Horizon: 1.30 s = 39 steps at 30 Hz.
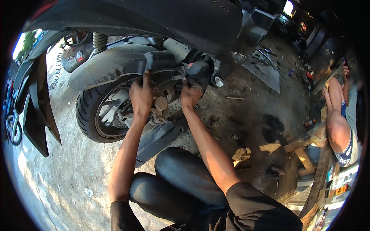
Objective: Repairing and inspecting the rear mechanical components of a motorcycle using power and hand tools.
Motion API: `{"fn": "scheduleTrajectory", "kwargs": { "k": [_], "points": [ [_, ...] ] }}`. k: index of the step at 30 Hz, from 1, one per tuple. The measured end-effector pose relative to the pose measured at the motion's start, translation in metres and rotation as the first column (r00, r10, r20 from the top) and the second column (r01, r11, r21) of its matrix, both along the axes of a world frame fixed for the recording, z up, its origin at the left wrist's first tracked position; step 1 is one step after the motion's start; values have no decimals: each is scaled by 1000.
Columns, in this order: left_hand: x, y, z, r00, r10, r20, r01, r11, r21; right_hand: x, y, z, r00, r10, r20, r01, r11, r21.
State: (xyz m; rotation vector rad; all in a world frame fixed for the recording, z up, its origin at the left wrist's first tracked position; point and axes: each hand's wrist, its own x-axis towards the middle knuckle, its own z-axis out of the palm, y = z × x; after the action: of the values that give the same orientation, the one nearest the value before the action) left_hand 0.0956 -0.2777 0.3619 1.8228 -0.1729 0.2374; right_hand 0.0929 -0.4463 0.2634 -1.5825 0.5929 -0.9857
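I sit beside a motor scooter's rear wheel (86,111), both forearms stretched toward it. My left hand (141,96) is over the wheel's upper right side. Its index finger points up to the lower edge of the dusty grey mudguard (115,63), at the end of a thin dark hose (165,70). Its other fingers are curled, and what they hold is hidden. My right hand (190,94) is closed just below a dark rounded part (199,71) under the body panel; its grip is hidden too. A round bronze-coloured cap (161,103) shows between my hands. Both hands are smudged dark.
The dark body panel (154,19) overhangs the wheel. A grey silencer (160,140) lies low by my knees. At right are a flat sheet (262,71) with small parts, dark sandals (273,127), a wooden bench frame (304,144) and a seated person (339,127). Loose black panels (36,104) stand left.
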Motion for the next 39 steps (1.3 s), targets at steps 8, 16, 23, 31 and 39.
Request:
{"fn": "scheduleTrajectory", "kwargs": {
  "k": [8,16,23,31,39],
  "points": [
    [5,1,-12,992,-84,-97,74,992,-102,1,-3,1,973,-185,136,214,947,-241],
    [15,2,-19,1000,-5,9,5,1000,6,13,17,-3,934,-241,262,221,970,104],
    [17,1,-21,997,16,75,-19,999,34,24,14,-1,847,-368,383,308,928,210],
    [16,-1,-15,996,16,92,-25,995,101,7,19,1,932,-272,240,222,951,218],
    [22,2,-20,999,27,47,-31,996,83,-4,9,1,980,-78,183,37,975,220]
  ]
}}
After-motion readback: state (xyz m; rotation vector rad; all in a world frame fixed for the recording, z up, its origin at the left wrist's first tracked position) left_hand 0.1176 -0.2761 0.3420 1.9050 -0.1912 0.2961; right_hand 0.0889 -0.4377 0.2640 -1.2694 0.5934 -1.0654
